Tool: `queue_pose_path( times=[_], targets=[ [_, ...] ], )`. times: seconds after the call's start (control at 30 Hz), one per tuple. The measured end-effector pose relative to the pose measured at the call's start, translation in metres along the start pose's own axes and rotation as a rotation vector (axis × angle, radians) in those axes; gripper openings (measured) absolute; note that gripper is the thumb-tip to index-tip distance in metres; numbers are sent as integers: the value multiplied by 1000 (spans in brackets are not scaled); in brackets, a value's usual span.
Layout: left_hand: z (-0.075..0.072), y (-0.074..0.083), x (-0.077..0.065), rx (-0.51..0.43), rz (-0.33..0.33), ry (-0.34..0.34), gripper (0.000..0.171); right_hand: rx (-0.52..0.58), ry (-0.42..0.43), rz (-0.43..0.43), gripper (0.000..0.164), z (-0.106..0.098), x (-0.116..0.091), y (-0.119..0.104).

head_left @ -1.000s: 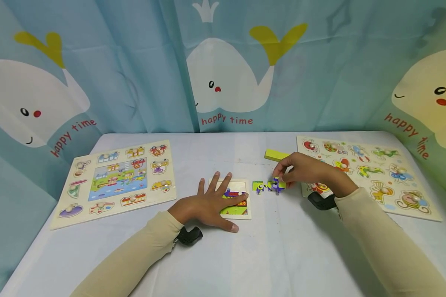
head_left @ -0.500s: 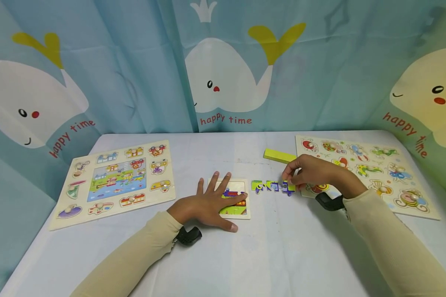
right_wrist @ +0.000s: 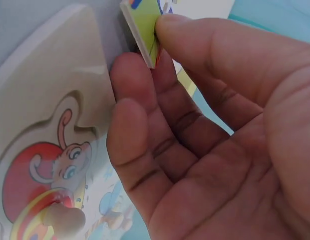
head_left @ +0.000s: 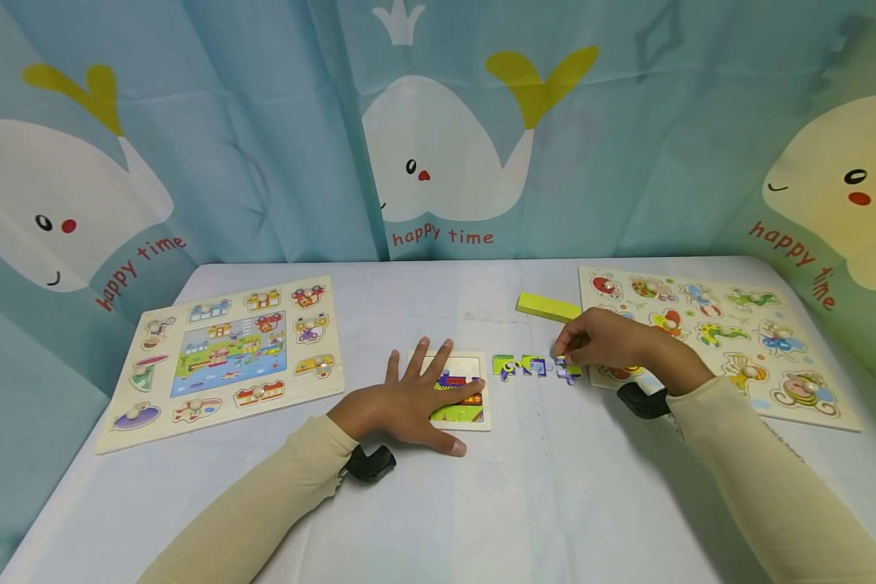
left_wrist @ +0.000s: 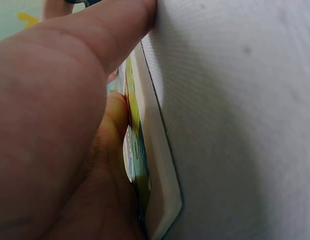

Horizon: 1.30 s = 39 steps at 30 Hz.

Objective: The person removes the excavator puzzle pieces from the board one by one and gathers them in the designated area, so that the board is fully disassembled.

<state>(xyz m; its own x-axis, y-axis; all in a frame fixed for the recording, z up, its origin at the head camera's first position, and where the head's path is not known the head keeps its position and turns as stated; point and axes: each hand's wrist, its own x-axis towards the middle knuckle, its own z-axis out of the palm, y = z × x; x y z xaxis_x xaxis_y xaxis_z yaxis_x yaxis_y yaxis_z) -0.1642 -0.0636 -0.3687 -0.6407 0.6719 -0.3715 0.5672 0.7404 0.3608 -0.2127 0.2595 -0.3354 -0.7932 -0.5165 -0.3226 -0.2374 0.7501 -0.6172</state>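
My left hand [head_left: 405, 405] lies with fingers spread on a small wooden jigsaw puzzle tray [head_left: 487, 422], whose train picture shows partly between the fingers. In the left wrist view, the tray's pale edge [left_wrist: 162, 175] runs alongside the thumb. Right of the tray, my right hand [head_left: 611, 339] pinches a green and purple puzzle piece [right_wrist: 144, 27] between thumb and fingers, low over the table. Two other puzzle pieces, a left one [head_left: 504, 365] and a middle one [head_left: 534, 366], lie in a row between the tray and that hand.
A yellow-green block [head_left: 547, 307] lies behind the right hand. A knobbed insect puzzle board [head_left: 774, 389] is at the right, partly beneath that hand and forearm. Another knobbed board with vehicles [head_left: 244, 422] lies at the left. A whale-print curtain [head_left: 299, 162] hangs behind the table.
My right hand has shifted rightward with the pinched piece, which now sits apart from the middle piece, slightly turned. The left hand stays on the tray.
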Motion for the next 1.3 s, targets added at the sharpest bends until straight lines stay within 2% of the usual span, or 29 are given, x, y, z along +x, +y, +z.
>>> queue_pose_path(
  times=[0.27, 0.4, 0.53, 0.7, 0.97, 1.3],
  targets=[
    [0, 0, 0, 1, 2, 1, 85, -92, 49, 77, 7, 5, 1, -5],
    [0, 0, 0, 4, -2, 2, 85, -96, 64, 79, 7, 7, 1, -7],
    [0, 0, 0, 8, -11, 1, 85, -108, 90, 38, 6, 8, 1, -7],
    [2, 0, 1, 7, -10, -4, 85, -141, 164, 13, 9, 8, 2, -6],
    [2, 0, 2, 23, -6, 4, 86, -83, 288, -53, 12, 13, 12, -14],
    [2, 0, 4, 23, -12, 3, 86, -51, 355, -139, 16, 27, 29, -35]
  ],
)
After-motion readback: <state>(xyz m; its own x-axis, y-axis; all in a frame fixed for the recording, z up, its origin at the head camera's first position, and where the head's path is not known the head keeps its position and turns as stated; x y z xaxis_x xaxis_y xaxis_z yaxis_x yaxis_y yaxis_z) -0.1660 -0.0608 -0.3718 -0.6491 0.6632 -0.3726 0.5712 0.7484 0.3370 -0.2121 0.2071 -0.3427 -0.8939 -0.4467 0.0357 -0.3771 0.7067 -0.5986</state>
